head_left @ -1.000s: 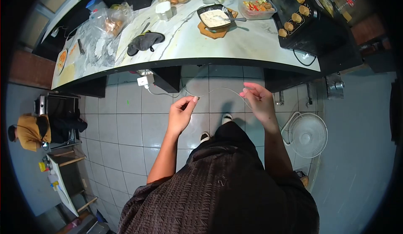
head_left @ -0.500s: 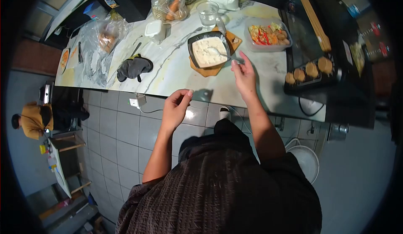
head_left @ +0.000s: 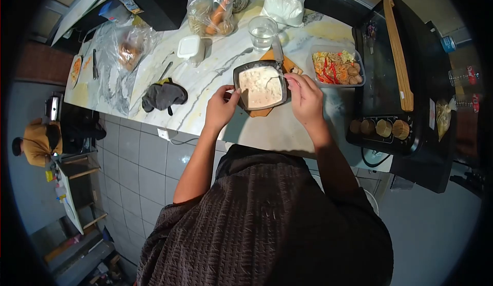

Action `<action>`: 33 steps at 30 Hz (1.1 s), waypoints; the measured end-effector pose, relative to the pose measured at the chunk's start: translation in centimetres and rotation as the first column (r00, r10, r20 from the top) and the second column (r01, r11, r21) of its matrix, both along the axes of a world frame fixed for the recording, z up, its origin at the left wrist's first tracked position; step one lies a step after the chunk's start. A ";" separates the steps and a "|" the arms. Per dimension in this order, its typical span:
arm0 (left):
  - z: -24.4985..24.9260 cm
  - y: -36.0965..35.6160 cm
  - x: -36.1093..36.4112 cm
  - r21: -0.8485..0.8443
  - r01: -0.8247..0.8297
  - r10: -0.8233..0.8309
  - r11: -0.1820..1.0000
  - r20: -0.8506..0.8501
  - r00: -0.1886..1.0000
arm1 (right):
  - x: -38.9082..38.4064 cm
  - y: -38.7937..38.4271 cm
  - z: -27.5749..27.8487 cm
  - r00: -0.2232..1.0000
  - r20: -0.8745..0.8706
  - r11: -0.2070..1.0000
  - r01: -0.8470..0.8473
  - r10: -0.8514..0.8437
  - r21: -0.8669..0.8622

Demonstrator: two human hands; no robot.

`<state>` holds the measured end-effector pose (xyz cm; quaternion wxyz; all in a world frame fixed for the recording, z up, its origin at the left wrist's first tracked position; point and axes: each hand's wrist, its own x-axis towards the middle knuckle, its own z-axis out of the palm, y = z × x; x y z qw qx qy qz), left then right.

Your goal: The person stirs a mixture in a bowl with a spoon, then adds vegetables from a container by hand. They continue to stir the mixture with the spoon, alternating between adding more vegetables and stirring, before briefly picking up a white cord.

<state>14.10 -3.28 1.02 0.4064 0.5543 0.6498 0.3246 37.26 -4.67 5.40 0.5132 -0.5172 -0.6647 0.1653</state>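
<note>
A black square dish (head_left: 240, 75) of white batter sits on a wooden trivet (head_left: 261, 113) on the marble counter (head_left: 205, 88). My left hand (head_left: 221, 107) grips the dish's left rim, thumb on the edge. My right hand (head_left: 306, 100) is at the dish's right side, its fingers pinched on the handle of a spoon (head_left: 271, 73) that lies in the batter.
Behind the dish stand a glass of water (head_left: 262, 30), a bag of flour (head_left: 282, 2) and a tub of chopped vegetables (head_left: 336, 68). A black griddle (head_left: 386, 75) with browned balls (head_left: 383, 128) is at right. A grey oven mitt (head_left: 163, 95) lies at left. Another person (head_left: 36, 143) is at far left.
Both hands rose from a thin cord held over the floor to the counter. The right hand reached the spoon first, then the left took the dish's rim.
</note>
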 end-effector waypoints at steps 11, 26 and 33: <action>0.6 1.4 -0.7 -0.247 0.179 -0.132 0.952 0.196 0.972 | -1.8 -1.3 -4.0 0.955 -0.187 0.945 0.171 -0.229 -0.279; -1.2 2.6 -1.6 -0.220 0.247 -0.205 0.944 0.197 0.959 | -0.3 -1.6 -1.3 0.987 0.116 0.993 0.117 -0.114 -0.021; 0.3 2.3 -1.1 -0.246 0.227 -0.177 0.942 0.210 0.961 | -1.2 -2.0 -3.1 0.982 -0.079 0.969 0.151 -0.169 -0.193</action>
